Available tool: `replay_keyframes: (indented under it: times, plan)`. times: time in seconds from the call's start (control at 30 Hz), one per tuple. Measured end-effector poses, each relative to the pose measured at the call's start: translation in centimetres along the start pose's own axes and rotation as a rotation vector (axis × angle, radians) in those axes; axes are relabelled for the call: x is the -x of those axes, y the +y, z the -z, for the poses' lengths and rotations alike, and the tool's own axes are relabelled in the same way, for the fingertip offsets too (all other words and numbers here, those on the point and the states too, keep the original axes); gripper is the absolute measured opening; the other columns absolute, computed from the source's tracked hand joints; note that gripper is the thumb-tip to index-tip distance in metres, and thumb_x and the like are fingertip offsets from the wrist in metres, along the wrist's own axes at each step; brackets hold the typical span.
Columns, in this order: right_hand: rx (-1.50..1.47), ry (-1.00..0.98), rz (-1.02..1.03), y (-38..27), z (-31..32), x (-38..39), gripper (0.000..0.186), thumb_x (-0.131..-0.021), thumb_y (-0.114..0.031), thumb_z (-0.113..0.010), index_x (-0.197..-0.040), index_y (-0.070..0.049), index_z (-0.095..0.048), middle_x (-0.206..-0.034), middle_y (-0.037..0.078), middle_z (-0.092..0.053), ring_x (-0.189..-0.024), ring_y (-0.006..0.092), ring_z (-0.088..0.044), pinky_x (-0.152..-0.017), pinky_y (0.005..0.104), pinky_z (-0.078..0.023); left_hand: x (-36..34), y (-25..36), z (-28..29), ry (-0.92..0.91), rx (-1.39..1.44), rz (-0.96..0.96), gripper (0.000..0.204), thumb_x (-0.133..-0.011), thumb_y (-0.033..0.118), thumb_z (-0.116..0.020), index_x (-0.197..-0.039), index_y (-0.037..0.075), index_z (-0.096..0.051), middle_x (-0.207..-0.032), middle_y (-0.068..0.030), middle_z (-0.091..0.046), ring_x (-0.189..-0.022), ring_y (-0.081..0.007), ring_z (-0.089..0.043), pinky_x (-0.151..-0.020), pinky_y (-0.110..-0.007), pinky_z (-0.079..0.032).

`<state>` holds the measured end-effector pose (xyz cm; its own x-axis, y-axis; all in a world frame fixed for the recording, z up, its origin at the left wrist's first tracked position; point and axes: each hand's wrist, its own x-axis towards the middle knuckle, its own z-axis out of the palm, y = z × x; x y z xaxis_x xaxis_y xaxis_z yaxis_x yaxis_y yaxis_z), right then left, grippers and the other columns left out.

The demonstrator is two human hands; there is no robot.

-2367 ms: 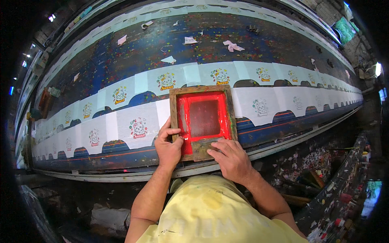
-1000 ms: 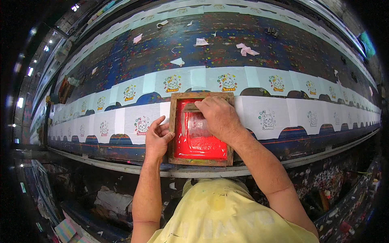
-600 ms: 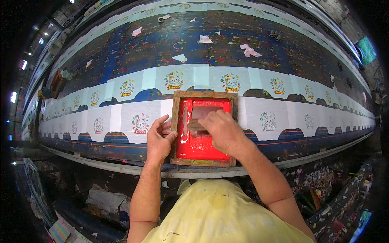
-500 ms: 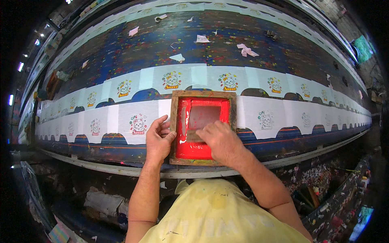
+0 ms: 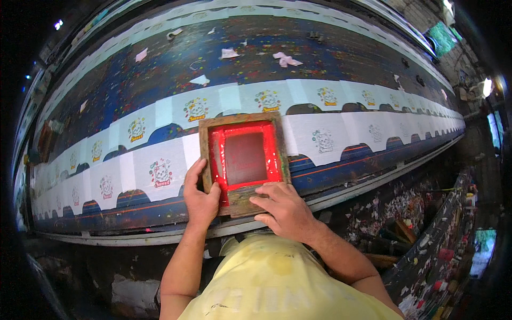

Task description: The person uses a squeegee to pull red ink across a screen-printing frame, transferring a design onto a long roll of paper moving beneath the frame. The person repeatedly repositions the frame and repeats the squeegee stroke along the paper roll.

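A wooden screen-printing frame (image 5: 205, 140) lies over the near row of white fabric pieces. Wet red ink coats the inner border of its mesh (image 5: 245, 157), and the mesh window looks dull reddish. My left hand (image 5: 200, 198) grips the frame's near left side, thumb over the inner edge and fingers along the outside. At the frame's near end rests a flat wooden squeegee (image 5: 240, 201). My right hand (image 5: 288, 212) holds the squeegee at its right part, fingers bent over the wood. The fabric under the frame is hidden.
Left of the frame, a white piece (image 5: 161, 172) bears a red cartoon print; a fainter outline print (image 5: 323, 141) is to the right. Behind runs another printed row (image 5: 196, 109). Paper scraps (image 5: 287, 60) lie on the ink-spotted table (image 5: 160, 69). A debris-filled trough (image 5: 426, 250) stands at lower right.
The squeegee and my right hand have come toward me, from mid-mesh to the frame's near end. The mesh window shows more fully. The whole view has shifted and tilted.
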<state>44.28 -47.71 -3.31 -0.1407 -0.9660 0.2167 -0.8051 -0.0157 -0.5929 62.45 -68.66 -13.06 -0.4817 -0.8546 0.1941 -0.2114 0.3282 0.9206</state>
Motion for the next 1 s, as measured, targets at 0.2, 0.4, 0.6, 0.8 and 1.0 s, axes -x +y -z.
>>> replay_keyframes:
  times: [0.2,0.4,0.6,0.8,1.0]
  plan:
    - [-0.078,0.327,-0.204,2.9,0.9,4.1,0.055,-0.091,-0.006,-0.093,-0.144,-0.004,-0.076,-0.151,0.02,-0.069,-0.142,0.0421,-0.066,-0.122,0.0527,-0.054,-0.2,0.8,-0.5,0.023,0.05,0.019,0.053,-0.082,-0.013,-0.072,-0.133,0.001,-0.081,-0.165,-0.0253,-0.066,-0.157,-0.0364,-0.062,-0.132,-0.046,-0.047]
    - [-0.234,0.428,-0.265,7.4,2.9,8.3,0.052,-0.09,-0.006,-0.093,-0.14,-0.005,-0.078,-0.149,0.018,-0.072,-0.144,0.0431,-0.066,-0.124,0.053,-0.053,0.8,4.0,-6.8,0.037,0.108,-0.059,0.041,-0.085,-0.013,-0.075,-0.122,0.002,-0.081,-0.167,-0.0245,-0.065,-0.157,-0.0363,-0.062,-0.13,-0.045,-0.047]
    - [-0.151,0.469,-0.258,14.4,9.4,13.4,0.049,-0.089,-0.007,-0.092,-0.137,-0.005,-0.08,-0.147,0.016,-0.075,-0.146,0.0425,-0.065,-0.128,0.0543,-0.05,2.2,6.9,-18.2,0.022,0.198,-0.048,0.036,-0.085,-0.012,-0.076,-0.117,0.004,-0.082,-0.168,-0.0235,-0.065,-0.157,-0.0369,-0.06,-0.131,-0.047,-0.045]
    - [-0.166,0.442,-0.259,19.0,13.2,16.5,0.048,-0.09,-0.006,-0.09,-0.137,-0.007,-0.08,-0.149,0.015,-0.075,-0.148,0.0413,-0.064,-0.128,0.0539,-0.049,2.7,9.0,-23.8,0.001,0.25,0.049,0.036,-0.085,-0.016,-0.076,-0.117,0.002,-0.081,-0.172,-0.0239,-0.063,-0.159,-0.0343,-0.06,-0.131,-0.045,-0.047]
    - [-0.109,0.406,-0.221,19.5,14.6,16.7,0.045,-0.093,-0.009,-0.09,-0.137,-0.007,-0.08,-0.15,0.015,-0.073,-0.149,0.0431,-0.063,-0.126,0.0553,-0.05,2.8,9.6,-24.7,0.008,0.332,0.159,0.036,-0.085,-0.018,-0.076,-0.115,0.0,-0.081,-0.175,-0.0246,-0.061,-0.158,-0.0328,-0.062,-0.13,-0.044,-0.049]
